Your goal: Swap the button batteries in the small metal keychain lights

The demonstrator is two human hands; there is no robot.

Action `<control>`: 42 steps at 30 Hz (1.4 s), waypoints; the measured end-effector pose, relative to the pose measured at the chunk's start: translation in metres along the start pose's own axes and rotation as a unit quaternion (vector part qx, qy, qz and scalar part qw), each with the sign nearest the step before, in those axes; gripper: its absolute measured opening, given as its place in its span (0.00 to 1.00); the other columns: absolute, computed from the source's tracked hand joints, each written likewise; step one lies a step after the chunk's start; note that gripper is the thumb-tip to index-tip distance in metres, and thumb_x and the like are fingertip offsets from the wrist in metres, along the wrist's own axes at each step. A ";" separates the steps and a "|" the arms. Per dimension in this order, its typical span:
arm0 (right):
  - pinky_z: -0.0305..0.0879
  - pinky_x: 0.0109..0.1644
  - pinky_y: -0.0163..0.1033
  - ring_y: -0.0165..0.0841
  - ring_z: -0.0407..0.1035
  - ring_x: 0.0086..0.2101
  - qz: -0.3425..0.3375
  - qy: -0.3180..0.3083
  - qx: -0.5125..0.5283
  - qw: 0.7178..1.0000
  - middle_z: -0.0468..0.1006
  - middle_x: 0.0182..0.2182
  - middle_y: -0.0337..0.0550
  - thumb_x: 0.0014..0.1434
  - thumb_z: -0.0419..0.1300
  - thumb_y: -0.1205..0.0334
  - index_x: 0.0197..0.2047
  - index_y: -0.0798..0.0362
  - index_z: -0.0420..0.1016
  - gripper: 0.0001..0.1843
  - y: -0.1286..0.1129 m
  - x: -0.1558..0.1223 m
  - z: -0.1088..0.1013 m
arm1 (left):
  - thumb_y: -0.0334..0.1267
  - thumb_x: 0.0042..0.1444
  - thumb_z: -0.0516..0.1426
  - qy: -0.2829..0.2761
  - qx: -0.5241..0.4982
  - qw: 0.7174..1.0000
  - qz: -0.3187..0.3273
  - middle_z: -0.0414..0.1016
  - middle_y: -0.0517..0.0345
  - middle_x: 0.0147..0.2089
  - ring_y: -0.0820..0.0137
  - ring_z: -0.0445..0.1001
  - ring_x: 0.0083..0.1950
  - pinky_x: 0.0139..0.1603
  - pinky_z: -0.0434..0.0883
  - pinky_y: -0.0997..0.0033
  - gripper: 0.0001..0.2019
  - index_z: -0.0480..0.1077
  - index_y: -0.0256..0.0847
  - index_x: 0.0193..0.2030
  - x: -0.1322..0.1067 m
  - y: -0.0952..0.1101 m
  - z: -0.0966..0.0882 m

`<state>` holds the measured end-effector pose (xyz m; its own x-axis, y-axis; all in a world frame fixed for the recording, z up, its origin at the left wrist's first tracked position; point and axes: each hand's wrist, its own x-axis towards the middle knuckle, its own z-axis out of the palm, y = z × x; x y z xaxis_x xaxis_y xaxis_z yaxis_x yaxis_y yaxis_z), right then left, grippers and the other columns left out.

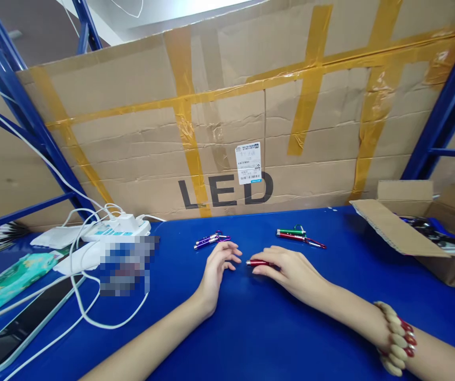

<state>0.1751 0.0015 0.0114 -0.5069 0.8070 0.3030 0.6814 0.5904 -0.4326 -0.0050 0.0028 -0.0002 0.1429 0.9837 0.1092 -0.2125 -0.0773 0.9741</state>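
In my right hand (286,265) is a small red metal flashlight (258,263), pinched between thumb and fingers just above the blue tabletop. Its silver end points left, and the rest is hidden by my fingers. My left hand (218,272) rests on its edge across from it, fingers loosely curved and apart, holding nothing. Just behind the left hand lie purple flashlights (207,241), side by side with clips at their right ends. Beyond my right hand are a green flashlight (288,232) and another red flashlight (296,238) with a red clip.
On the left are a white power strip (127,226) with tangled cables, a phone (24,323) and a green packet (10,280). An open cardboard box (418,238) full of small items stands at right. A large cardboard sheet (227,121) closes off the back between blue posts.
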 end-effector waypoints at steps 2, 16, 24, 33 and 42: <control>0.60 0.38 0.35 0.35 0.69 0.39 0.001 -0.006 -0.001 1.000 0.77 0.37 0.38 0.60 0.50 0.48 0.41 0.44 0.75 0.16 0.000 0.000 0.000 | 0.41 0.43 0.52 -0.011 -0.069 0.997 -0.033 0.71 0.50 0.34 0.66 0.68 0.36 0.35 0.62 0.72 0.14 0.65 0.35 0.36 0.002 0.003 0.000; 0.60 0.35 0.34 0.32 0.68 0.34 -0.009 0.014 -0.005 1.000 0.76 0.32 0.37 0.60 0.49 0.47 0.37 0.46 0.75 0.17 -0.004 -0.003 0.008 | 0.39 0.47 0.48 0.007 -0.198 0.973 -0.116 0.73 0.44 0.31 0.63 0.72 0.34 0.32 0.66 0.72 0.14 0.69 0.30 0.32 0.005 0.008 0.000; 0.60 0.37 0.34 0.33 0.69 0.36 -0.002 0.025 0.010 1.000 0.77 0.34 0.37 0.61 0.50 0.50 0.36 0.47 0.73 0.14 -0.002 -0.001 0.008 | 0.36 0.52 0.43 0.043 -0.214 0.967 -0.129 0.72 0.44 0.29 0.65 0.72 0.32 0.31 0.67 0.72 0.15 0.69 0.30 0.31 0.005 0.011 0.002; 0.60 0.39 0.36 0.34 0.68 0.38 0.001 -0.004 0.019 1.000 0.76 0.36 0.38 0.62 0.47 0.51 0.40 0.46 0.72 0.15 -0.004 -0.002 0.009 | 0.36 0.51 0.44 0.040 -0.222 0.966 -0.130 0.72 0.45 0.29 0.65 0.71 0.30 0.29 0.67 0.73 0.15 0.69 0.30 0.30 0.004 0.012 0.003; 0.60 0.37 0.35 0.33 0.69 0.37 0.004 -0.019 0.026 0.999 0.77 0.34 0.37 0.62 0.45 0.49 0.37 0.46 0.73 0.18 -0.003 -0.001 0.007 | 0.37 0.48 0.47 0.038 -0.211 0.969 -0.124 0.72 0.45 0.29 0.65 0.70 0.30 0.29 0.66 0.73 0.13 0.69 0.30 0.30 0.004 0.011 0.002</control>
<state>0.1697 -0.0012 0.0066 -0.5225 0.8096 0.2674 0.6572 0.5822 -0.4787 -0.0047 0.0059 0.0115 0.1727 0.9737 -0.1483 -0.5584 0.2209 0.7996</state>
